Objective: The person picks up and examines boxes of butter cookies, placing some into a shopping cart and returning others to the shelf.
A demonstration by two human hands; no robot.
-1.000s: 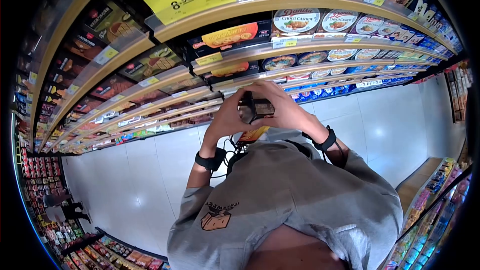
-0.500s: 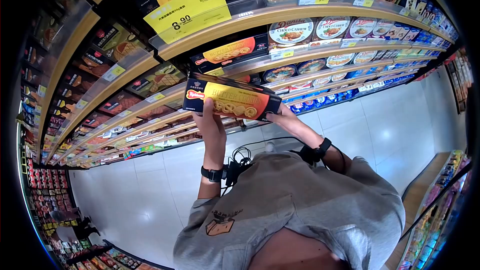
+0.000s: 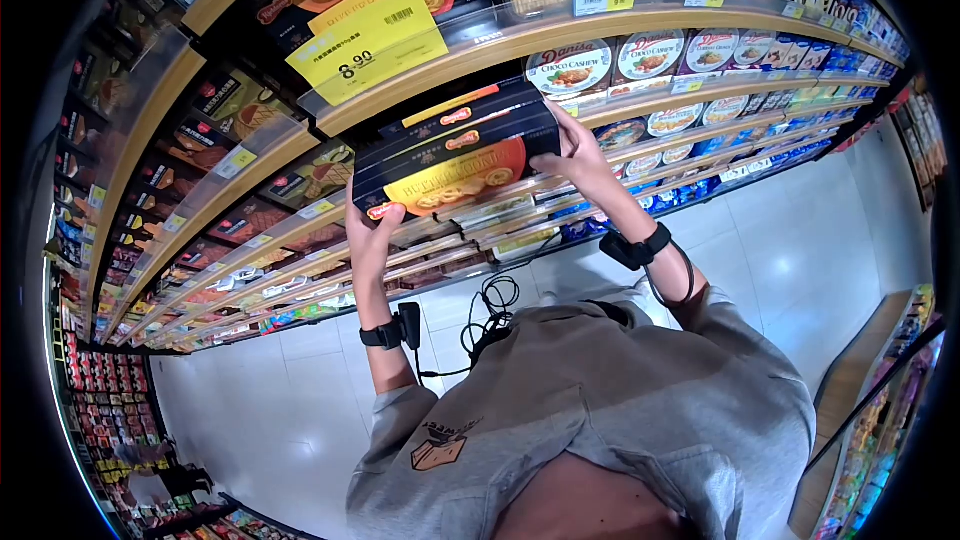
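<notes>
A black and yellow box of butter cookies point(image 3: 455, 180) is held by its two ends, front panel facing me and top edge tipped toward the shelf. My left hand point(image 3: 371, 232) grips the left end, thumb on the lower front corner by the red logo. At the right end my right hand point(image 3: 574, 154) is wrapped around the side, its thumb against the front. Directly behind, a matching cookie box point(image 3: 448, 118) shows its upper edge at the shelf opening. Both wrists carry black strapped devices.
A shelf board point(image 3: 420, 88) with a yellow price card point(image 3: 367, 48) runs above the box. Danisa cookie boxes point(image 3: 568, 68) stand to the right, dark biscuit boxes point(image 3: 235, 100) to the left. A black cable point(image 3: 493, 305) hangs below my hands over the tiled floor point(image 3: 290, 410).
The box has moved away from my body up to the shelf and tilted, so more of its top shows. My hands now lie farther apart around its ends.
</notes>
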